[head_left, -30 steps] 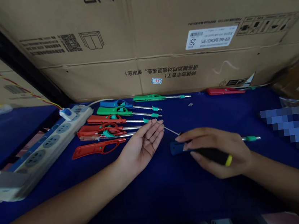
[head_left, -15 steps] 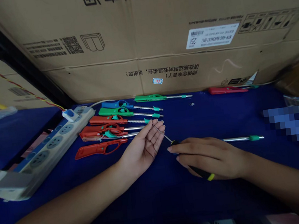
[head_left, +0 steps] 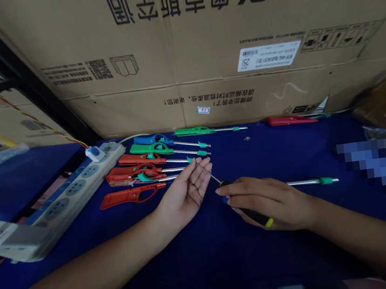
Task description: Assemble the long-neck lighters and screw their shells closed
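My right hand (head_left: pixel 270 203) is closed around the black and yellow handle of a screwdriver (head_left: pixel 214 177), whose thin shaft points up and left. At the shaft's end, the thumb and forefinger of my left hand (head_left: pixel 185 192) come together, palm up, the other fingers loosely curled. Whatever lies between those fingertips is too small to make out. Just left of this hand rest several long-nosed lighters, among them a red lighter (head_left: pixel 134 195), a green lighter (head_left: pixel 153 148) and a blue lighter (head_left: pixel 153 141). Behind my right hand, a metal lighter tube (head_left: pixel 306 182) with a green end sticks out.
A power strip (head_left: pixel 74 189) with plugs runs along the left of the blue tabletop (head_left: pixel 201 265). Behind stands a large cardboard box (head_left: pixel 156 74). Another green lighter (head_left: pixel 194 131) and a pinkish-red lighter (head_left: pixel 292 119) lie along its foot. Tiny bits (head_left: pixel 246 139) lie nearby.
The camera view has tilted up slightly, showing more of the box. Both hands and the screwdriver keep nearly the same position and hold.
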### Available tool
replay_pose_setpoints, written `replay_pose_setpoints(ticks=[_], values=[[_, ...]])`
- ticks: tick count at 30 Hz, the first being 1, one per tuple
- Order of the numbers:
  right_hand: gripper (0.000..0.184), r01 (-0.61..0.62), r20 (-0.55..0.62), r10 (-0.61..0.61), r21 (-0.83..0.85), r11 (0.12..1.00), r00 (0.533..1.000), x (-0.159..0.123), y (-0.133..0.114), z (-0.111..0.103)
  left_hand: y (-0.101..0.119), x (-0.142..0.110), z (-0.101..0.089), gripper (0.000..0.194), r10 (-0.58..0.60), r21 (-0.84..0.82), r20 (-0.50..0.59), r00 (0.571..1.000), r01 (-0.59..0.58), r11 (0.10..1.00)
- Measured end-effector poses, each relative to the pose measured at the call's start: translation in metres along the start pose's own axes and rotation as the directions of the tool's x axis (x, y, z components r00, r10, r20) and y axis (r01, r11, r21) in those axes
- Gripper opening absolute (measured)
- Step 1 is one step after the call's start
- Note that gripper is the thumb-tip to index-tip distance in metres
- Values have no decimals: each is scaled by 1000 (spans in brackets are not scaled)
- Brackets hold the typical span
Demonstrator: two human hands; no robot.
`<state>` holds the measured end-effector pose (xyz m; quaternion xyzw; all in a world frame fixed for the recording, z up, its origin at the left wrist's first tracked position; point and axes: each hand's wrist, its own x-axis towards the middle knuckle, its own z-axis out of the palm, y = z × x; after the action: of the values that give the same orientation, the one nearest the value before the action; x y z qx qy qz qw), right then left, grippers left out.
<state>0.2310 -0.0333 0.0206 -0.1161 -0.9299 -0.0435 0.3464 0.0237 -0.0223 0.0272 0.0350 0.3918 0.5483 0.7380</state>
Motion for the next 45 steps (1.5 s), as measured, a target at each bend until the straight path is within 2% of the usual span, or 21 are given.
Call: replay_pose_setpoints(ticks=[5,10,15,19,23,25,27,29,31,32,34,36,38,40,42,45], values=[[19,-16,-17,16,4,1000,1000,2,-1,1,0,-2,1,20,0,-10,-4,1000,0,1000],[20,-52,-32,56,105,993,998,4,-4,1,1,-1,3,21,11,-15,8,1000,-11,1000],[26,-193,-68,225,317,929,972,5,-4,1,-1,-1,2,20,14,10,24,1000,-14,1000],[27,-275,-125,364,446,852,923,4,-2,0,0,-4,0,21,-16,39,100,995,12,999],[27,-329,-145,476,551,767,868,4,-5,-3,-1,-6,-3,34,-72,94,171,983,57,994],[28,-345,-150,556,646,681,817,6,-8,-6,-1,-5,-6,40,-68,177,192,979,34,984],[27,-352,-174,657,729,587,734,10,-8,-11,-1,-3,-10,36,20,319,224,974,-93,943],[22,-363,-207,747,773,521,632,14,-6,-17,-1,0,-14,25,199,504,289,936,-326,800],[14,-365,-234,794,791,491,561,16,-1,-23,0,3,-19,23,335,671,409,849,-529,520],[12,-360,-242,801,795,487,548,17,2,-25,0,4,-21,27,350,719,487,800,-595,359],[10,-359,-243,807,800,480,539,17,8,-26,-1,5,-25,37,291,726,640,711,-684,76],[11,-381,-216,818,802,460,532,17,11,-25,-3,5,-28,44,198,660,748,634,-743,-114],[13,-402,-168,829,812,423,533,16,13,-22,-5,5,-30,48,123,606,795,594,-766,-216],[17,-410,-108,830,830,378,547,15,12,-19,-7,6,-31,50,80,584,807,586,-767,-265],[20,-411,-51,829,850,329,557,14,12,-17,-7,8,-32,49,57,563,818,572,-777,-283],[20,-412,1,828,868,278,561,11,12,-16,-6,11,-32,38,33,525,841,540,-800,-291]])
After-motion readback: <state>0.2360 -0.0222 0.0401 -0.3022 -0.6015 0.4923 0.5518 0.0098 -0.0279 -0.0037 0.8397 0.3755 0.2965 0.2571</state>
